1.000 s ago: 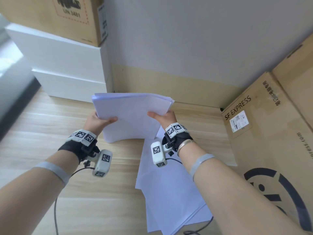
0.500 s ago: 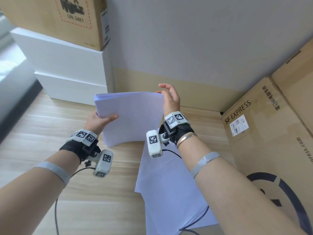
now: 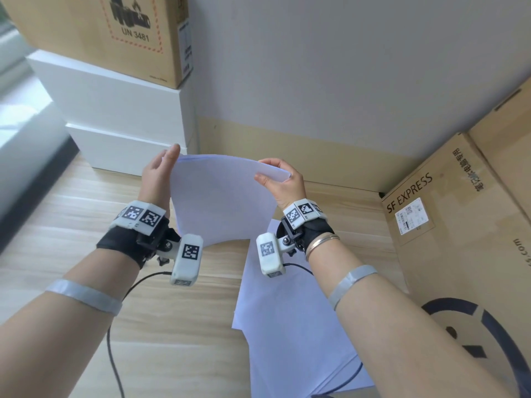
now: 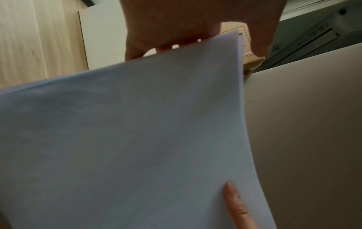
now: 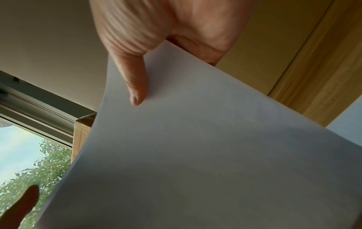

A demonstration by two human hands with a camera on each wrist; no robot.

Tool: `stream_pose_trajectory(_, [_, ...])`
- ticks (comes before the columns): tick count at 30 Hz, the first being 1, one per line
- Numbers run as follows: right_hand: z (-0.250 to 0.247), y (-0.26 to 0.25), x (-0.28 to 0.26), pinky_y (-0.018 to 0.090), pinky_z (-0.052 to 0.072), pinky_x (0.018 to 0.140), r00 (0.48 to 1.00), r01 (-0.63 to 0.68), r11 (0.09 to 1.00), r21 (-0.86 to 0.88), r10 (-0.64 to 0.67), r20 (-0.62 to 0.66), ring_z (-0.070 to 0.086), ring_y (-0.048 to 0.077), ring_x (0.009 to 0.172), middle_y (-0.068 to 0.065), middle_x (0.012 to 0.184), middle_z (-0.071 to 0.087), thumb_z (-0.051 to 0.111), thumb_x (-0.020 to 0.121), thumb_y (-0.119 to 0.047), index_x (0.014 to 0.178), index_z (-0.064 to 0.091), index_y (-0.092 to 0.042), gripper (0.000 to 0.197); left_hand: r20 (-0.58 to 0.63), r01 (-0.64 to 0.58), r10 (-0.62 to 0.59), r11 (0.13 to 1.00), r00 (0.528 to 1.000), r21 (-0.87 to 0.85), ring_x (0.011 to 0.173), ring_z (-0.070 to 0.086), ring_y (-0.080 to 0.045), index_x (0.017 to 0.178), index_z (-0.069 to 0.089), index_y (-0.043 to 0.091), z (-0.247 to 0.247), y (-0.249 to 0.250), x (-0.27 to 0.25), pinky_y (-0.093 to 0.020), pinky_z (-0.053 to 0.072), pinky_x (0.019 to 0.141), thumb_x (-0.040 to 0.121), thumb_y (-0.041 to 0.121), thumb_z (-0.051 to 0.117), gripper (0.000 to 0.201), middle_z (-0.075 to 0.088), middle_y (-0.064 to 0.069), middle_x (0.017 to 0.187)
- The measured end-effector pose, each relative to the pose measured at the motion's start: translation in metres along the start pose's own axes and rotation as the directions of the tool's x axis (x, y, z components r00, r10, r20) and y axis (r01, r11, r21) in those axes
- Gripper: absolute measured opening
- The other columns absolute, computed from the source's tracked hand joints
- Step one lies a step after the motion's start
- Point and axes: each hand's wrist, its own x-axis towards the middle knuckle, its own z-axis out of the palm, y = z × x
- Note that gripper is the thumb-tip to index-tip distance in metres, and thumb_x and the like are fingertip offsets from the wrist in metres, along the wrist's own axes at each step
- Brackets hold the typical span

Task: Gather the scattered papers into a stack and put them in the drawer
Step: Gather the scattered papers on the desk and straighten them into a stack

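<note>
Squaring the stack (image 3: 221, 196) upright: my right hand (image 3: 283, 182) pinches its top corner, left hand (image 3: 158, 173) flat, fingers straight; tap edges level before adding the papers (image 3: 290, 326) near the surface's right edge.

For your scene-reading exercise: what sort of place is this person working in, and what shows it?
Probably an office or storeroom corner: stacked shipping cartons, white boxes against the wall, loose papers on a wood-look surface.

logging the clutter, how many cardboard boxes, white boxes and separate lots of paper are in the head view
cardboard boxes: 3 (UN 3481 box, SF EXPRESS box, one behind it)
white boxes: 2 ()
paper lots: 2 (held stack, loose sheets)
total: 7
</note>
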Motion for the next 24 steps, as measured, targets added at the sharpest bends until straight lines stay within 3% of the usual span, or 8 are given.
stream_pose_trajectory(5, [0.0,0.003,0.001,0.006,0.048,0.059,0.999,-0.044,0.997,0.06,0.042,0.032,0.058,-0.011,0.055,-0.024,0.059,0.067,0.073,0.075,0.003,0.074,0.064,-0.028,0.032,-0.096,-0.051,0.056,0.997,0.994,0.05,0.063,0.043,-0.012,0.054,0.055,0.026,0.011,0.005,0.0,-0.024,0.029,0.056,0.071,0.029,0.051,0.017,0.048,0.004,0.065])
stream_pose_trajectory(8, [-0.001,0.01,0.001,0.004,0.047,0.055,0.988,-0.15,0.986,0.07,0.146,0.058,0.058,-0.013,0.05,-0.018,0.06,0.066,0.073,0.074,0.005,0.077,0.061,-0.024,0.031,-0.036,-0.122,0.123,0.992,0.992,0.026,0.079,0.045,-0.017,0.074,0.06,0.034,0.005,0.002,-0.003,-0.029,0.034,0.069,0.073,0.039,0.055,0.007,0.05,0.005,0.077])
stream_pose_trajectory(10, [-0.002,0.016,-0.002,0.011,0.051,0.063,0.969,-0.244,0.969,0.043,0.242,0.053,0.063,-0.006,0.057,-0.009,0.073,0.065,0.076,0.073,0.001,0.074,0.059,-0.022,0.029,0.08,-0.131,0.127,0.991,0.989,0.039,0.08,0.048,-0.018,0.092,0.057,0.042,-0.006,-0.01,-0.002,-0.031,0.041,0.072,0.068,0.039,0.063,0.025,0.05,0.0,0.083])
stream_pose_trajectory(13, [0.001,0.031,-0.008,0.033,0.05,0.086,0.941,-0.336,0.942,-0.011,0.336,0.046,0.062,0.015,0.083,0.004,0.09,0.065,0.078,0.072,-0.004,0.069,0.058,-0.023,0.027,0.172,-0.015,0.006,0.999,0.985,0.052,0.084,0.061,-0.015,0.1,0.057,0.031,-0.018,-0.036,-0.001,-0.029,0.052,0.079,0.051,0.028,0.076,0.053,0.064,0.002,0.092])
stream_pose_trajectory(16, [0.006,0.051,-0.014,0.033,0.05,0.086,0.913,-0.402,0.912,-0.08,0.406,0.045,0.063,0.018,0.092,0.005,0.099,0.066,0.082,0.068,-0.012,0.082,0.063,-0.016,0.024,0.194,0.208,-0.222,0.974,0.955,0.09,0.087,0.062,-0.02,0.091,0.063,0.017,-0.024,-0.067,-0.002,-0.04,0.046,0.085,0.038,0.024,0.078,0.055,0.069,0.0,0.089])
stream_pose_trajectory(18, [0.009,0.065,-0.02,0.038,0.053,0.088,0.881,-0.46,0.876,-0.145,0.47,0.047,0.063,0.021,0.097,0.007,0.108,0.067,0.083,0.066,-0.016,0.104,0.062,-0.008,0.043,0.185,0.262,-0.29,0.952,0.939,0.16,0.098,0.06,-0.029,0.091,0.063,0.017,-0.027,-0.087,-0.002,-0.045,0.046,0.092,0.037,0.024,0.077,0.056,0.066,-0.01,0.099])
stream_pose_trajectory(20, [0.012,0.075,-0.025,0.041,0.051,0.095,0.87,-0.472,0.864,-0.177,0.489,0.063,0.061,0.02,0.097,0.007,0.11,0.065,0.08,0.072,-0.013,0.109,0.059,-0.009,0.043,0.144,0.258,-0.308,0.922,0.94,0.288,0.113,0.057,-0.035,0.099,0.063,0.012,-0.025,-0.098,-0.004,-0.048,0.044,0.099,0.048,0.025,0.079,0.055,0.062,-0.019,0.114])
stream_pose_trajectory(24, [0.014,0.082,-0.028,0.036,0.051,0.088,0.875,-0.471,0.863,-0.185,0.484,0.029,0.062,0.025,0.1,0.016,0.115,0.066,0.07,0.082,-0.014,0.115,0.06,-0.001,0.037,0.049,0.169,-0.233,0.818,0.971,0.549,0.12,0.052,-0.036,0.127,0.052,-0.002,-0.012,-0.103,-0.004,-0.03,0.035,0.085,0.091,0.02,0.056,0.042,0.057,-0.022,0.128])
